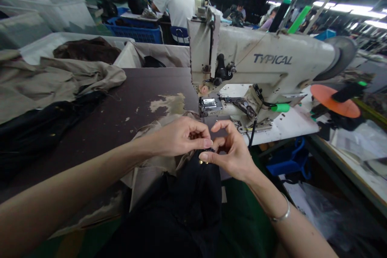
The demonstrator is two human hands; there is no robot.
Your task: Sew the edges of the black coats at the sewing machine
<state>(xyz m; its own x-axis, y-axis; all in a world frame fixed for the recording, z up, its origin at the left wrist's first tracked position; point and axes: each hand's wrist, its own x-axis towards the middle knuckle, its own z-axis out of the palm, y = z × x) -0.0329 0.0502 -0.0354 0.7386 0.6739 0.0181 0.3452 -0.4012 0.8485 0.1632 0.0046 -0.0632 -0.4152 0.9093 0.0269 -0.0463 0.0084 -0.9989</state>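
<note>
Just in front of the sewing machine (266,54), both hands meet at the upper edge of a piece of black cloth (193,201). My left hand (181,135) pinches that edge between thumb and fingers. Thumb and bent fingers of my right hand (232,151) close on the same edge, its index finger raised. Small gold-coloured studs (203,162) show just below my right thumb. The cloth hangs down over the table's front, and beige fabric (148,173) lies beside and under it. My fingertips partly hide the gripped edge.
A worn brown table (142,88) stretches left, bearing a heap of beige cloth (60,74) and black cloth (36,129). Behind it stand a white bin (123,54) and a blue crate (136,34). An orange disc (335,100) with a dark thread cone stands right. Other people sit farther back.
</note>
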